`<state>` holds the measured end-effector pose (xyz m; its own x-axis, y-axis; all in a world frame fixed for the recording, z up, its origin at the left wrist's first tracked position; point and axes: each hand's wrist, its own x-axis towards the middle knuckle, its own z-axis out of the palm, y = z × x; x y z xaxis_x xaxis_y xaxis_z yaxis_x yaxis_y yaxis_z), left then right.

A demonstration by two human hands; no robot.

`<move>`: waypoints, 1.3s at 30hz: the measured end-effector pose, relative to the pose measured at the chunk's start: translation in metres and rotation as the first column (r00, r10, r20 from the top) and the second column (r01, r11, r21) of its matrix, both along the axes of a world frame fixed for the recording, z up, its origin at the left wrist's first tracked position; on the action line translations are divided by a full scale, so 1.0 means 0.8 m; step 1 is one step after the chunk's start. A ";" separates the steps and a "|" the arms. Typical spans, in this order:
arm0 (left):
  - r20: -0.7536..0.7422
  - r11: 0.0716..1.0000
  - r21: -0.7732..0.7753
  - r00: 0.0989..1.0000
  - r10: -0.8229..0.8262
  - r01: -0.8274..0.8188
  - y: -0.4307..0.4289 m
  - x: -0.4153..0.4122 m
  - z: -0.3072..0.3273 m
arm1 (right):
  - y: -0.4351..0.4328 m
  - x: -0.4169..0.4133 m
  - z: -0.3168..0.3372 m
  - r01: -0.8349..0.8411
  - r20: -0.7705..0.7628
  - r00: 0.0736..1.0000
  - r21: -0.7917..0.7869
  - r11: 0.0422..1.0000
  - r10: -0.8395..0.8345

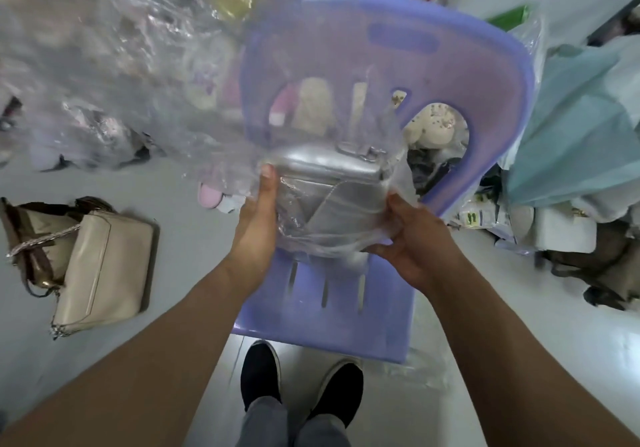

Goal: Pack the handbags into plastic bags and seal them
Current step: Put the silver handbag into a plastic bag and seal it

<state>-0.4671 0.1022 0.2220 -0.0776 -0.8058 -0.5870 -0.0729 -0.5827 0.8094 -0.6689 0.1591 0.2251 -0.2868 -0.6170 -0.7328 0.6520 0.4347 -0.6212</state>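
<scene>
A silver handbag (329,201) sits inside a clear plastic bag (180,128), held above the seat of a purple plastic chair (322,322). My left hand (258,225) grips the bagged handbag on its left side, thumb up along the edge. My right hand (412,239) grips its right side and pinches the plastic. The loose end of the plastic bag billows up and to the left, blurred. A beige handbag (104,266) with a chain strap lies on the floor to the left, beside a brown bag (31,235).
Packed clear bags are piled at the upper left (86,66). A teal bag (581,128) and mixed clutter stand at the right, with a dark bag (602,273) on the floor. My two black shoes (301,381) stand at the chair's front edge on the grey floor.
</scene>
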 end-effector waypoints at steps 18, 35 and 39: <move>0.019 0.963 -0.035 0.964 -0.265 0.266 0.010 -0.018 -0.014 | 0.010 -0.033 -0.022 -0.458 -0.453 0.725 0.246 0.854 0.519; 0.130 0.983 -0.133 0.986 -0.108 0.126 -0.033 -0.047 0.008 | -0.042 -0.017 0.003 -0.088 -0.159 0.982 0.074 0.993 0.099; -0.039 0.995 0.002 0.994 -0.104 0.104 -0.032 -0.036 0.004 | -0.019 0.009 -0.025 -0.085 -0.354 0.919 0.251 0.964 0.173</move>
<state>-0.4961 0.0764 0.2249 -0.1840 -0.7900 -0.5848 -0.1020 -0.5764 0.8108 -0.6615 0.1441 0.2053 -0.4930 -0.4978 -0.7136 0.3235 0.6565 -0.6815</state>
